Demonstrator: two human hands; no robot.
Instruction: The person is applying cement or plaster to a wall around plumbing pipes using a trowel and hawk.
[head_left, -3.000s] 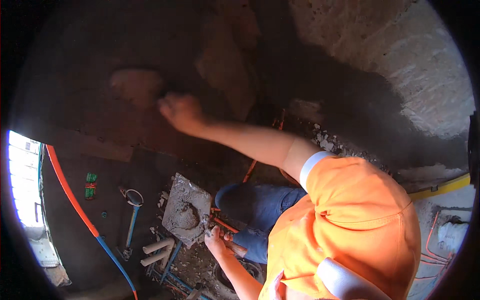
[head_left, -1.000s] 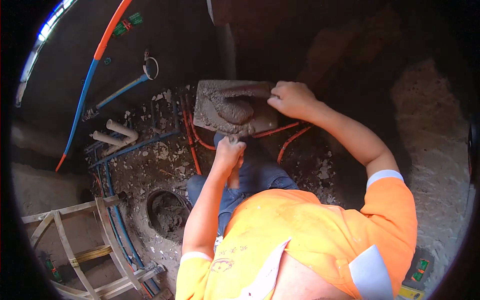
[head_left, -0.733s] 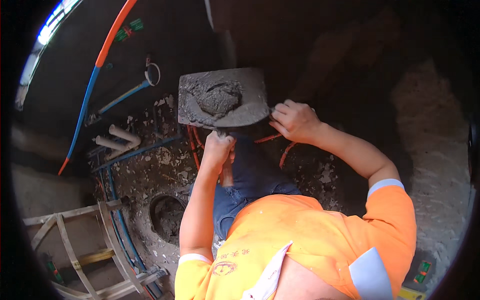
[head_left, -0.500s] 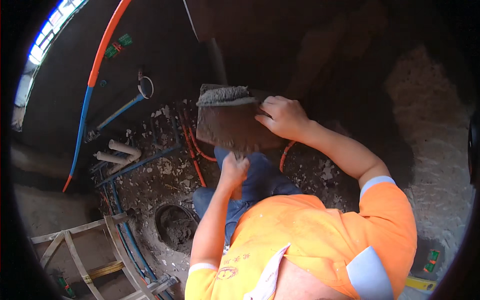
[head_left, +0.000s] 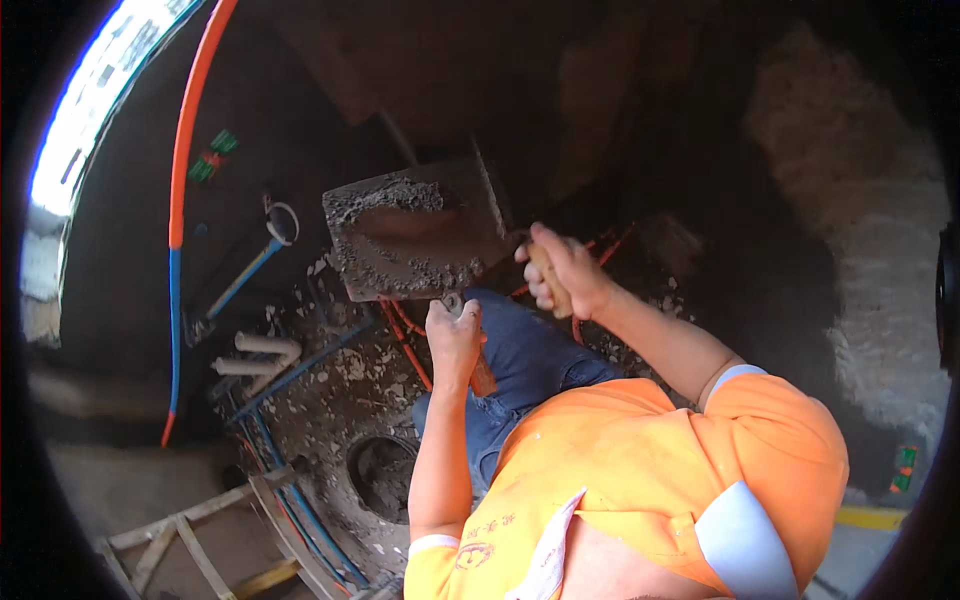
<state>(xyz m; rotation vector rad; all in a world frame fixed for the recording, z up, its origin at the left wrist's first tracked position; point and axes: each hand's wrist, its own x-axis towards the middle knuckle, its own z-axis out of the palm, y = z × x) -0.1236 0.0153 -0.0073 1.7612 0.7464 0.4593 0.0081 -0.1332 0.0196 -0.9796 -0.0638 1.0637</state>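
My left hand (head_left: pixel 454 335) is closed round the handle of a plasterer's hawk (head_left: pixel 400 230), a flat board held in front of my knees. Wet grey mortar (head_left: pixel 395 193) lies on it in a ragged ring around a scraped patch, thickest at the far edge. In my right hand (head_left: pixel 572 272) is the wooden handle of a trowel (head_left: pixel 491 190). Its blade stands edge-up at the right side of the hawk; whether the two touch I cannot tell.
A bucket (head_left: pixel 383 478) holding mortar stands left of my legs. A wooden ladder-like frame (head_left: pixel 190 520) lies at lower left. Blue pipes (head_left: pixel 300 372), white pipe elbows (head_left: pixel 262 357) and red hoses (head_left: pixel 405 345) run over the rubble-strewn floor. An orange-and-blue tube (head_left: pixel 178 240) hangs at left.
The trowel has gone from lying across the mortar to standing on edge at the hawk's right. The hawk has shifted left and tilted. The mortar strip is now a spread ring.
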